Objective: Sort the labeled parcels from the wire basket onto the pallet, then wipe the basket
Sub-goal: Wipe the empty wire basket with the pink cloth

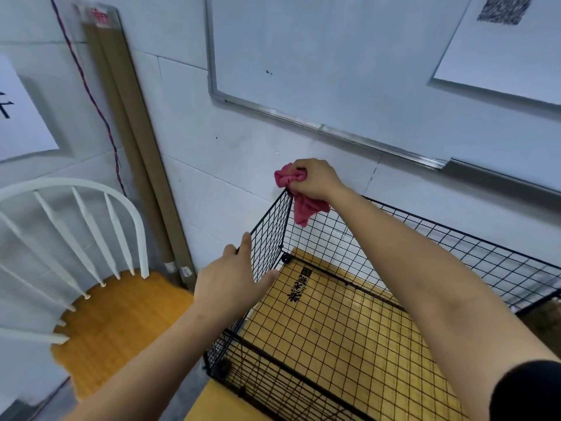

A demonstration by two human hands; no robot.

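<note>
A black wire basket (455,247) stands against the wall with no parcels visible inside it; a yellow board with black characters shows through its mesh floor. My right hand (315,179) grips a crumpled pink cloth (303,208) at the basket's far left top corner. My left hand (233,278) rests on the top edge of the basket's left side panel, fingers straight along the outside and thumb inside. The pallet is out of view.
A white spindle-back chair (76,238) with an orange wooden seat stands close on the left. Long brown cardboard strips (136,141) lean against the wall behind it. A whiteboard (334,56) hangs on the wall above the basket.
</note>
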